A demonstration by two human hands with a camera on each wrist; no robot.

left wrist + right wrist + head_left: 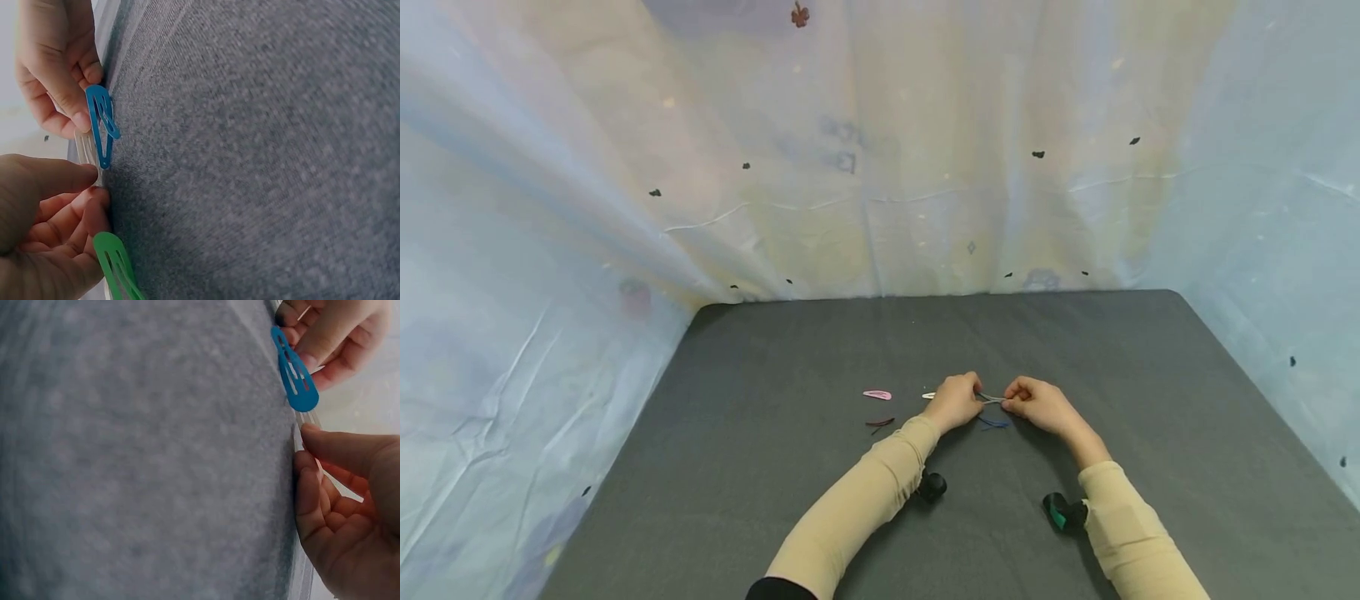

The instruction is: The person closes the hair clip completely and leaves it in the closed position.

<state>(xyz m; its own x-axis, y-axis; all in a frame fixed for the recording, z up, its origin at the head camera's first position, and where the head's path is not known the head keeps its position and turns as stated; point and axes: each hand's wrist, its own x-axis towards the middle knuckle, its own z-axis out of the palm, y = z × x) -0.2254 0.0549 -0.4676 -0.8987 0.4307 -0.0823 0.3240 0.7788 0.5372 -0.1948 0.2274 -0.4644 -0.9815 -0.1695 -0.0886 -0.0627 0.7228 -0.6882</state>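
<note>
In the head view my left hand [956, 402] and right hand [1041, 404] face each other low over the dark cloth. Between them is a pale, whitish hair clip [992, 400], pinched at one end by each hand's thumb and fingers. The fingertips cover its ends, and its exact shape is hard to make out. A blue snap hair clip [100, 125] lies on the cloth beside the hands, its inner tongue lifted from the frame. Close to the left hand's fingers in the left wrist view is a green snap hair clip [117, 265], partly cut off.
Left of the hands lie a pink hair clip [877, 395], a dark red one [880, 423] and a whitish one [928, 395] partly behind the left hand. A grey cloth [760, 467] covers the table. Pale patterned sheets [925, 167] hang around its back and sides.
</note>
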